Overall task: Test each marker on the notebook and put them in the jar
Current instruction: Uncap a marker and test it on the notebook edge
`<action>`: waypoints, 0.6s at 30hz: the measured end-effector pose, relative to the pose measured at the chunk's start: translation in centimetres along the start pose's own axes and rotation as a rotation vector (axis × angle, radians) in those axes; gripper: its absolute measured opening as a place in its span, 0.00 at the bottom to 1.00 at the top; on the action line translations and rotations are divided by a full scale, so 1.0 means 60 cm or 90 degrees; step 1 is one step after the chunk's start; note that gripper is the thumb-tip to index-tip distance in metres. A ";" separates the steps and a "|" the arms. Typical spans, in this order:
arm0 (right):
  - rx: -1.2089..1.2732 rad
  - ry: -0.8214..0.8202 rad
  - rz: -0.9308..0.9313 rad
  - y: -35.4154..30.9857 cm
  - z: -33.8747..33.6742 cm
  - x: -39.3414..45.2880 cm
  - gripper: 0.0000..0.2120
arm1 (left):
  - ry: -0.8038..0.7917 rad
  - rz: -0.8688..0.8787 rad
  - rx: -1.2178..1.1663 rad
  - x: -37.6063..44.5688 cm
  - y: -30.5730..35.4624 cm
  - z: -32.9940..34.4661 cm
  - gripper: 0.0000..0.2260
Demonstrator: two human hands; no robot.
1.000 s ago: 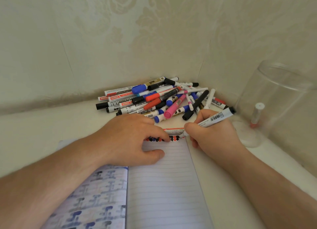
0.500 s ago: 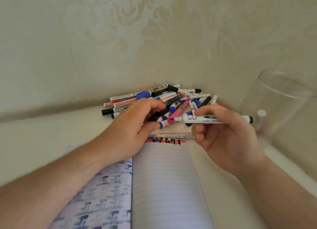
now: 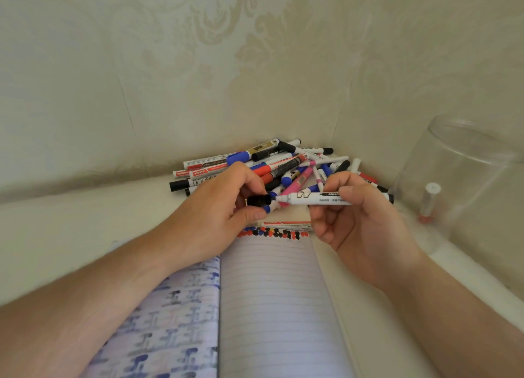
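- Head view: the right hand [image 3: 365, 224] holds a white marker [image 3: 326, 198] by its barrel, thumb under and fingers curled over it. The long axis of the marker lies almost level, from left to right, with the tip end towards the left hand.
- The left hand [image 3: 215, 207] pinches a black cap [image 3: 258, 200] between thumb and fingertips, just at the tip end of the marker. The cap and the tip are on one line, so I judge the next move is to push the cap straight on along this axis. I cannot tell if the cap already touches the tip.
- The barrel shows a big "W" and the letters "M610"; the small print beside is not readable.
- Behind the hands lies a pile of markers [image 3: 255, 165]. Some red labels there read "MARKER".
- The open notebook [image 3: 272, 306] lies below the hands, with a row of colour test marks [image 3: 272, 233] at its top edge.
- The clear jar [image 3: 459, 179] stands to the right, nearer to the right hand; one marker with a red end [image 3: 428, 203] stands inside.
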State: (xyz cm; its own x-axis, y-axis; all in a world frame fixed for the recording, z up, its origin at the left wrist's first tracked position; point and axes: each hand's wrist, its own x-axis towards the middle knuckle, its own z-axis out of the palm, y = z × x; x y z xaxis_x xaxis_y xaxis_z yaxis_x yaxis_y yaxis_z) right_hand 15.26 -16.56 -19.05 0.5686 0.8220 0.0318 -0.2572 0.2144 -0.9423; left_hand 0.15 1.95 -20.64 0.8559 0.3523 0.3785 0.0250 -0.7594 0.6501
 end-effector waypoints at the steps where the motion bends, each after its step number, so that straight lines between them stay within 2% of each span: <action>1: -0.004 0.008 0.002 -0.002 0.001 -0.001 0.04 | 0.002 0.004 -0.003 0.000 0.001 0.000 0.15; 4: -0.051 0.017 -0.004 0.000 0.005 -0.001 0.03 | -0.003 0.017 0.009 0.000 0.003 0.000 0.15; 9: -0.201 0.009 -0.081 0.001 0.013 -0.010 0.11 | 0.007 0.026 0.029 0.000 0.005 -0.002 0.15; 11: -0.205 0.018 -0.100 -0.003 0.014 -0.012 0.05 | 0.014 0.006 -0.018 0.001 0.004 -0.004 0.13; 15: -0.179 0.032 -0.117 -0.008 0.013 -0.014 0.06 | 0.003 -0.049 -0.158 0.004 0.005 -0.004 0.12; 18: -0.189 0.047 -0.128 -0.006 0.017 -0.016 0.05 | 0.006 -0.050 -0.187 0.002 0.004 0.000 0.11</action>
State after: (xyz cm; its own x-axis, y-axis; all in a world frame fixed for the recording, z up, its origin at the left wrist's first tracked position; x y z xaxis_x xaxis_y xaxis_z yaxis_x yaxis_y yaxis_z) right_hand 14.00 -16.87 -18.43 0.6429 0.7360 0.2120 0.0966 0.1966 -0.9757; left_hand 0.28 1.80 -20.40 0.8524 0.4098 0.3247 -0.0603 -0.5398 0.8396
